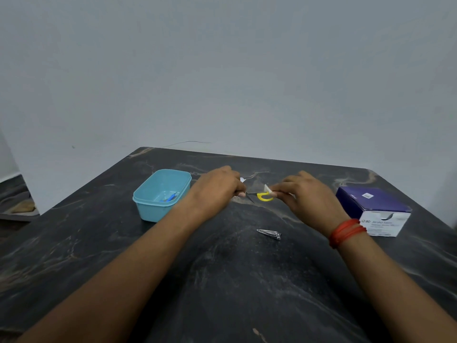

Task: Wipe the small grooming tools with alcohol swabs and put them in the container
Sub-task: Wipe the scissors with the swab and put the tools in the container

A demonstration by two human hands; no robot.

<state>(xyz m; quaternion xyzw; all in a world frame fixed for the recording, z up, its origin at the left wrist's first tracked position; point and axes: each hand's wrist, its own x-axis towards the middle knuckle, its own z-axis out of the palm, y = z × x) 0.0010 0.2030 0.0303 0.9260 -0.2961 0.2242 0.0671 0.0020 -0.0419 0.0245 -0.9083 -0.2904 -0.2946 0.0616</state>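
Small scissors with yellow handles (pixel 264 196) hang just above the dark table, between my two hands. My left hand (pixel 218 185) grips them at the metal blade end. My right hand (pixel 304 191) pinches a white alcohol swab (pixel 267 188) against the yellow handle. A light blue plastic container (pixel 148 204) stands open at the left, with a blue tool (pixel 169 197) lying inside. A silver nail clipper (pixel 269 234) lies on the table, nearer to me than the hands.
A purple and white box of alcohol swabs (pixel 376 210) stands at the right. A small white scrap (pixel 242 179) lies behind my left hand. The dark marble table (pixel 235 280) ends at a grey wall behind.
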